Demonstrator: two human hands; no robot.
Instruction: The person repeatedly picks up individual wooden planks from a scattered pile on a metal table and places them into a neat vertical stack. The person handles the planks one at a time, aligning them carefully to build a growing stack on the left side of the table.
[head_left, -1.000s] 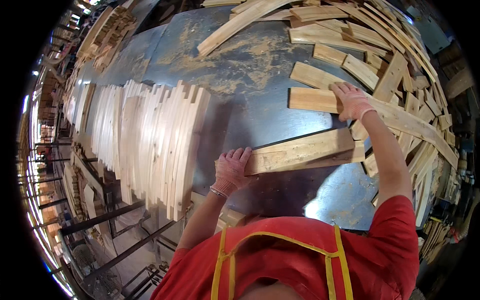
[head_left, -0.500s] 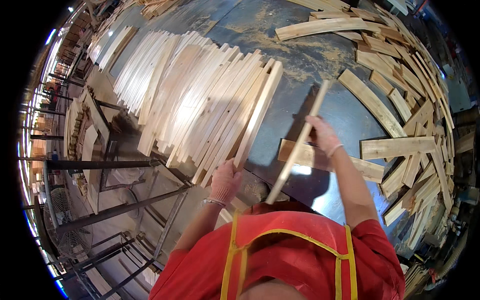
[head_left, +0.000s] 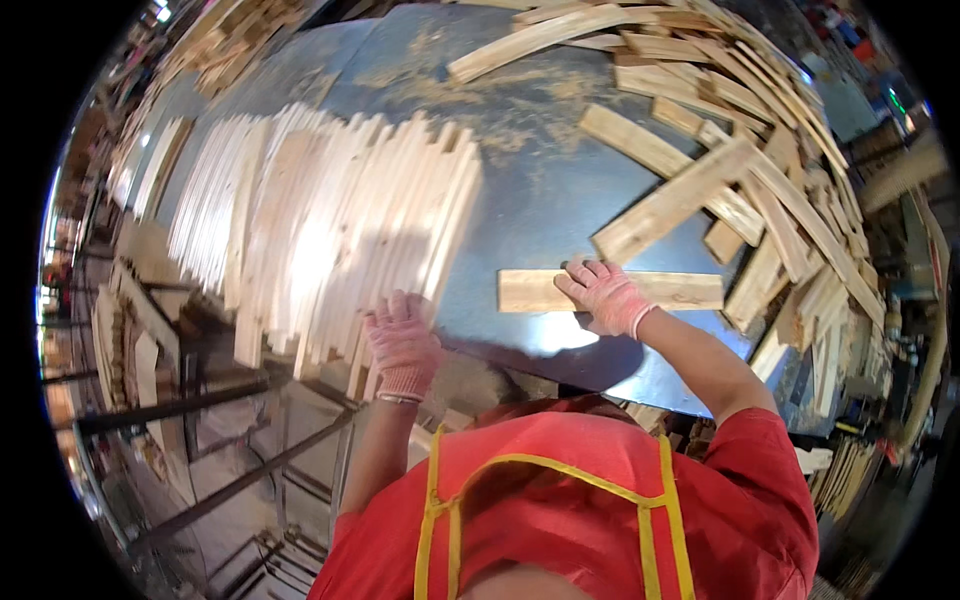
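On my feed, L hand (head_left: 403, 345) w/ fingers slightly spread by board row (head_left: 350, 220), R hand (head_left: 607, 298) atop plank (head_left: 685, 291), can't tell if pinching.

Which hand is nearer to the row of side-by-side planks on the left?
Left. The left hand is at the near, right-hand end of the plank row; the right hand is farther right, on a separate board.

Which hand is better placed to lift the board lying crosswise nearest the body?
Likely the right hand: its fingers lie over that board, while the left hand is off to the left, by the near ends of the packed row of boards.
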